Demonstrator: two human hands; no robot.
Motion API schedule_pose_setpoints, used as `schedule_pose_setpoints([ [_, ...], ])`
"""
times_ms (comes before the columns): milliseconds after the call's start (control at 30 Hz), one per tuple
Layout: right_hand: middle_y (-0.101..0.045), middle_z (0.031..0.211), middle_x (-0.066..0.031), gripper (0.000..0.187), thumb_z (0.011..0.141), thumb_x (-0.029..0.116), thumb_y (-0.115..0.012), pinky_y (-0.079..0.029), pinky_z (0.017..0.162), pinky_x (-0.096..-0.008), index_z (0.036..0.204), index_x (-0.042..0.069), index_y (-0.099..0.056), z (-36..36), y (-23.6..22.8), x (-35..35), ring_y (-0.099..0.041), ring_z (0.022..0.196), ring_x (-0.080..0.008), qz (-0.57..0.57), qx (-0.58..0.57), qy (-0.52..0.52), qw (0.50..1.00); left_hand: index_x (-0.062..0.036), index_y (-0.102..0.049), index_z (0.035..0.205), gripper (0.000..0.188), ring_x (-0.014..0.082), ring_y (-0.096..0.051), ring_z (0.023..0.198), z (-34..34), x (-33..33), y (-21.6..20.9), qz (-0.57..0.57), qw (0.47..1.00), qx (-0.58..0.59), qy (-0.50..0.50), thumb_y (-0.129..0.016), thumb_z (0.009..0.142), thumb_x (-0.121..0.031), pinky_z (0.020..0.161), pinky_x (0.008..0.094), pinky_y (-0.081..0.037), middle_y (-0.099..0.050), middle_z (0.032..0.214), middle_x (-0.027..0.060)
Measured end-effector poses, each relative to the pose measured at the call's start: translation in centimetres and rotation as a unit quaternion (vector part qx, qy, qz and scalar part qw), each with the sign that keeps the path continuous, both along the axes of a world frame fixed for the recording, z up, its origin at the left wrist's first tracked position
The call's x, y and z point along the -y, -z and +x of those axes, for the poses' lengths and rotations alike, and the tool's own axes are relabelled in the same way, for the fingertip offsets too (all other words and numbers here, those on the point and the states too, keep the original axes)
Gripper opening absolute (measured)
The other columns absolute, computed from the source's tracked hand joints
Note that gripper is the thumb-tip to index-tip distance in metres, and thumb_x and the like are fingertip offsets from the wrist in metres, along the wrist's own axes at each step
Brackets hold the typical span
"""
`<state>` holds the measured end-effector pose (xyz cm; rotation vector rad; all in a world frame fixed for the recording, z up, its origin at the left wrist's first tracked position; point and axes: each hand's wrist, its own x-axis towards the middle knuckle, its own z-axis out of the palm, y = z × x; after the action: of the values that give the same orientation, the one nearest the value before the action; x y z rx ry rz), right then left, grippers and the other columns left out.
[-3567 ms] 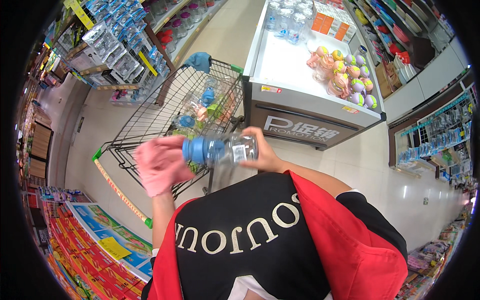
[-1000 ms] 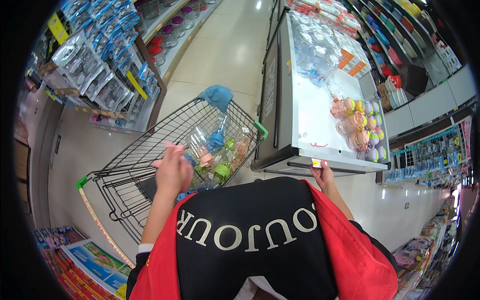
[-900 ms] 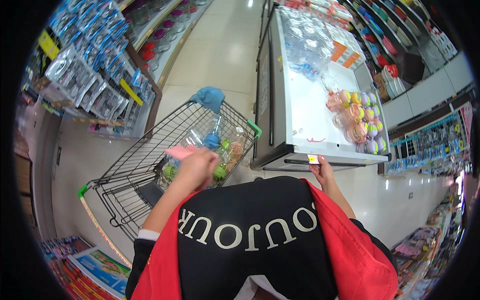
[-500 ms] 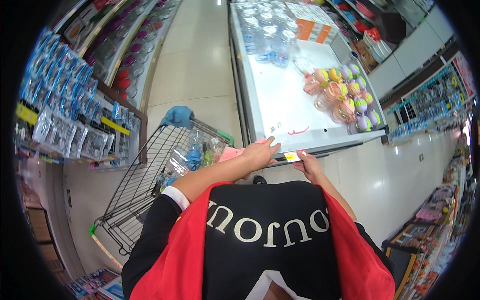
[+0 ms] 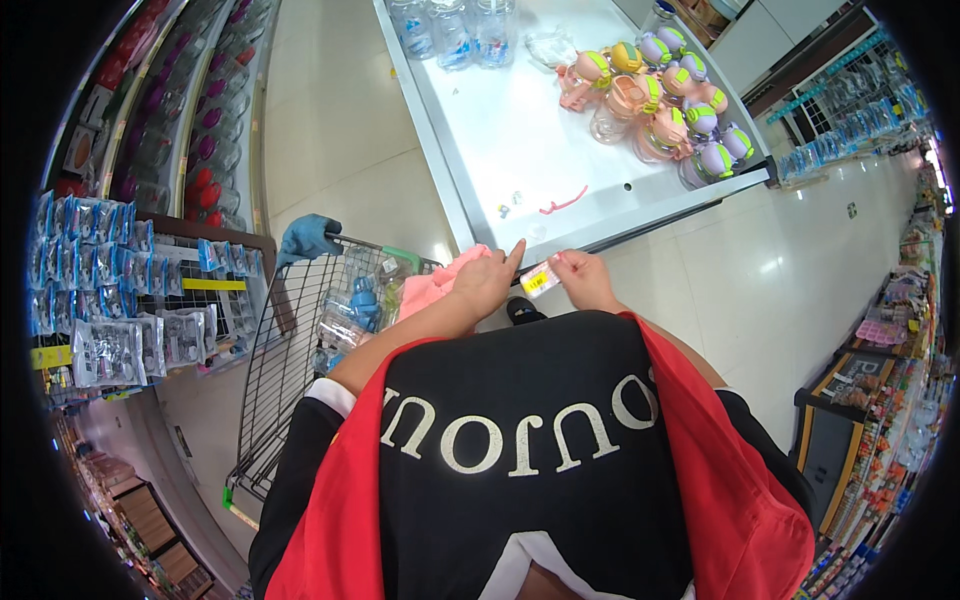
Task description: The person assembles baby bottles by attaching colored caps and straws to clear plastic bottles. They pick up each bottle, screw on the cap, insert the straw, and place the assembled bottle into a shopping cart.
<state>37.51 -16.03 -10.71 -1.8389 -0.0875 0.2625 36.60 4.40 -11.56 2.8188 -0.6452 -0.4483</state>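
Between the thumb and fingers of my right hand [image 5: 588, 281] is a small white price tag with a yellow patch [image 5: 540, 281], just off the near edge of the white display table [image 5: 480, 160]. My left hand [image 5: 486, 282] is closed around a pink cloth [image 5: 432, 288], its index finger pointing out toward the tag. Part of the cloth is hidden behind that hand and forearm. On the tabletop close to my hands lie a curled pink strip [image 5: 564, 200] and some tiny scraps [image 5: 511, 205].
A wire shopping cart [image 5: 285, 355] holding clear bottles stands at my left, a blue cloth [image 5: 308, 238] on its corner. Pink and purple lidded cups [image 5: 668, 128] crowd the table's right side; clear bottles [image 5: 450, 35] stand at its far end. Shelves [image 5: 225, 120] line the aisle's left.
My view has shifted, so the table sits higher in the picture. The right hand has brought the price tag left and nearer to me; the left hand still has the pink cloth.
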Motion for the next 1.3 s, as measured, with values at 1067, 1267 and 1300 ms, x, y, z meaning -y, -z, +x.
schedule_pose_setpoints([
  [1067,-0.055,0.062,-0.0057,0.041,0.094,0.039,-0.062,-0.043,0.046,-0.0272,0.074,0.004,-0.055,-1.4,2.3,-4.4,-0.052,0.051,-0.0163,0.000,-0.241,0.166,0.956,0.0020,-0.062,0.111,0.020,0.0089,-0.057,0.087,-24.5,-22.7,-8.8,-0.637,0.645,0.079,-0.415,-0.057,0.097,-0.012,0.077,0.0228,-0.046,-0.064,0.097,0.0034],
  [1267,-0.061,0.056,-0.0142,0.049,0.090,0.042,-0.061,-0.050,0.062,-0.0377,0.064,0.001,-0.064,6.0,-4.5,-11.7,-0.061,0.055,-0.0280,-0.318,0.059,-0.218,0.921,0.0028,-0.057,0.117,0.024,0.0151,-0.062,0.084,-31.9,-26.8,-8.2,-0.675,0.494,0.178,-0.519,-0.054,0.098,-0.011,0.077,0.0265,-0.049,-0.066,0.102,0.0096],
  [1300,-0.065,0.068,-0.0166,0.039,0.089,0.039,-0.064,-0.050,0.065,-0.0384,0.078,0.002,-0.068,8.7,-4.9,-14.4,-0.064,0.065,-0.0305,-0.327,0.143,-0.207,0.911,0.0027,-0.057,0.116,0.023,0.0140,-0.061,0.080,-32.4,-26.9,-8.1,-0.659,0.480,0.190,-0.547,-0.053,0.098,-0.012,0.074,0.0254,-0.048,-0.065,0.101,0.0091],
])
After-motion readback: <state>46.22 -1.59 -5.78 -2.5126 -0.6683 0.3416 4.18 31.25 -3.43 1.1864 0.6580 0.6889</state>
